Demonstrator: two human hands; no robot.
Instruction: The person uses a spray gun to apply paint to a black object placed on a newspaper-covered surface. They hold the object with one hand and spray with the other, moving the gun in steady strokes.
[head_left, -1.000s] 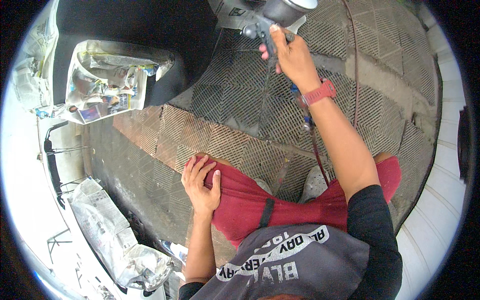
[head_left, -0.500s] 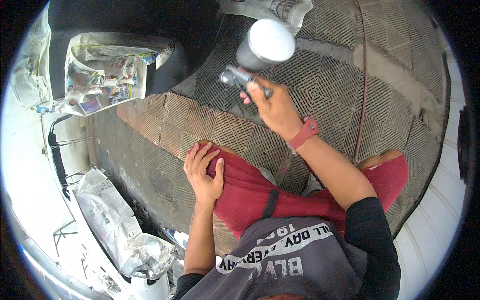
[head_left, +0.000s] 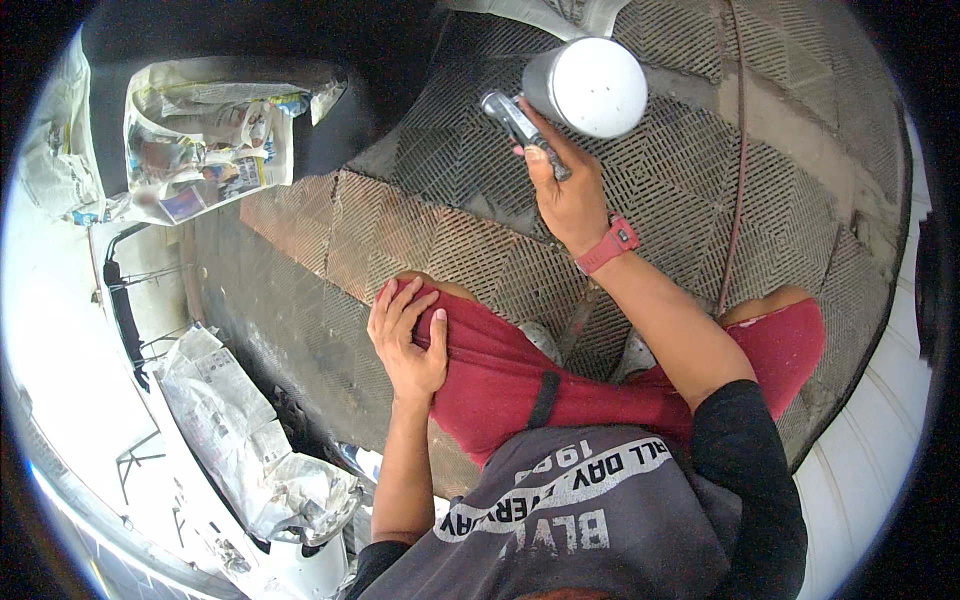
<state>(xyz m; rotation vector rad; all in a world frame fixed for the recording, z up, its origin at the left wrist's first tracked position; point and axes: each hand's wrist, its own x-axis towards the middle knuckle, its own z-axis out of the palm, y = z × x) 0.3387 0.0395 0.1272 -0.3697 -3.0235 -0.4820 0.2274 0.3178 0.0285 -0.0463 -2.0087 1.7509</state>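
Note:
A spray gun (head_left: 512,118) with a silver body is in my right hand (head_left: 575,205), its fingers wrapped round the grip. On top of the gun sits a cup (head_left: 600,88) with a round white lid turned toward me. The nozzle end points to the upper left, apart from the large black panel (head_left: 395,70). My left hand (head_left: 408,350) lies on my left knee with its fingers spread over the red trouser cloth and holds nothing.
Newspaper masking (head_left: 215,135) covers an opening in the black panel. White parts with more newspaper (head_left: 220,395) stand at lower left. A thin hose or cable (head_left: 738,150) crosses the patterned mat floor (head_left: 480,250) on the right.
My right hand has moved the spray gun a short way to the right, and the cup's lid now faces me more fully. The left hand rests in the same place.

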